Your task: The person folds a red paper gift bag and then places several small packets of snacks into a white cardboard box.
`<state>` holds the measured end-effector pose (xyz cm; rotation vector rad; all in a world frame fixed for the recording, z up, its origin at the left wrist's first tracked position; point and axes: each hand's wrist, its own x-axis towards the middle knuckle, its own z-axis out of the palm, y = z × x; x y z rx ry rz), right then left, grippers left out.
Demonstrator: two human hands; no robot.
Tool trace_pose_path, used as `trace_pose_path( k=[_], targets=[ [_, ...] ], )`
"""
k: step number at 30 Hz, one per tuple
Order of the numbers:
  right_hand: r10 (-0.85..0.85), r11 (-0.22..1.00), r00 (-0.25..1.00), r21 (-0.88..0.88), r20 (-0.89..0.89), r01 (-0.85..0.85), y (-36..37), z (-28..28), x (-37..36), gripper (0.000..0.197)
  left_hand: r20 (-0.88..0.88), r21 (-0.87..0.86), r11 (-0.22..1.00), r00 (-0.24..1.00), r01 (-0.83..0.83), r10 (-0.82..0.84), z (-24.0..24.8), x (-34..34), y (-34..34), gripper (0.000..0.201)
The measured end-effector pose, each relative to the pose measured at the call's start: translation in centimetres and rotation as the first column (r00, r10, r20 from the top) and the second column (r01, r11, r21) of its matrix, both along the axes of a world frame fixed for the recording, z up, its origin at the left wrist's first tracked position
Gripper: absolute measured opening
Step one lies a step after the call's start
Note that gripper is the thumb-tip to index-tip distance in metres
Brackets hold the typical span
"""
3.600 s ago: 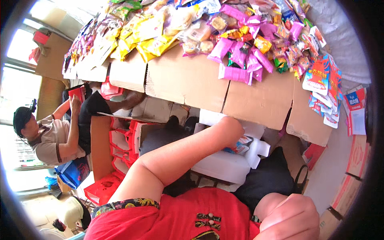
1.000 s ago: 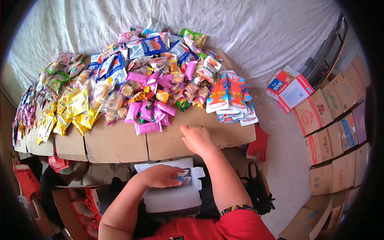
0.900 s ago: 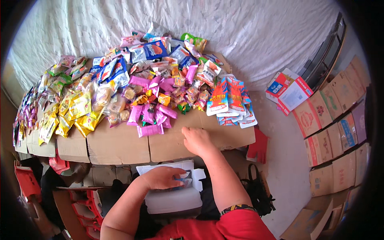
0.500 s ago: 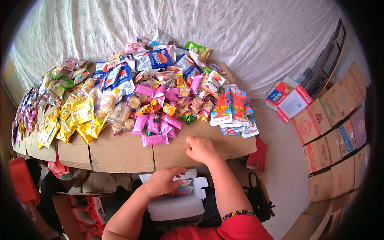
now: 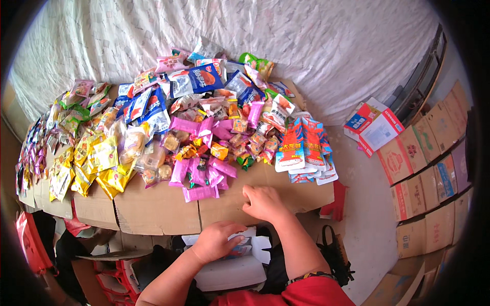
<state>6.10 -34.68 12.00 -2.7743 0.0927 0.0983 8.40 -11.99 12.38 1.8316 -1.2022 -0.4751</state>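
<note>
My left hand (image 5: pixel 218 242) hovers over an uncovered white box (image 5: pixel 229 274) in my lap, thumb and fingers apart, holding nothing I can see. Inside the box lie a few blue-and-red packets (image 5: pixel 240 251), partly hidden by that hand. My right hand (image 5: pixel 263 203) is at the near edge of the cardboard-covered table (image 5: pixel 158 214), fingers curled in and no item showing in them. Ahead of it are purple-wrapped snack bars (image 5: pixel 200 194) and small clear-wrapped sweets (image 5: pixel 256 145). Blue-and-red snack pouches (image 5: pixel 291 148) form a stack to its right.
Yellow snack packets (image 5: pixel 104 153) and blue bags (image 5: pixel 196 79) are heaped farther left and back. Behind the table hangs a white sheet (image 5: pixel 286 46). Flattened cartons (image 5: pixel 416 153) line the right side. A red crate (image 5: pixel 115 280) stands low on the left; a black bag (image 5: pixel 334 255) lies at right.
The whole scene sits lower in the picture, as my view has tilted slightly. Both hands keep nearly the same pose and place relative to the box and table.
</note>
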Motion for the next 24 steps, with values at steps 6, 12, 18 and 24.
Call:
trace_pose_path(
  k=[6, 12, 18, 24],
  targets=[
    [0.015, 1.0, 1.0, 0.01, 0.011, -0.015, -0.1, 0.0, -0.2, 0.028, 0.379, 0.028, 0.997, 0.923, -0.078, 0.061, -0.4, 0.9, 0.2, 0.026],
    [-0.002, 1.0, 0.999, 0.02, 0.037, 0.001, 0.0, -0.1, -0.1, 0.026, 0.496, 0.041, 0.999, 0.868, -0.028, 0.004, -1.4, 1.7, 0.3, 0.017],
    [-0.007, 0.999, 0.999, 0.038, 0.047, 0.006, -0.1, -0.3, 0.0, 0.023, 0.491, 0.035, 0.999, 0.871, -0.04, 0.017, -1.7, 2.1, 1.1, 0.014],
    [0.002, 0.996, 0.997, 0.086, 0.083, -0.01, -0.3, -0.4, 0.1, 0.015, 0.45, 0.052, 0.998, 0.893, -0.035, 0.008, -1.9, 2.8, 1.8, 0.013]
  ],
)
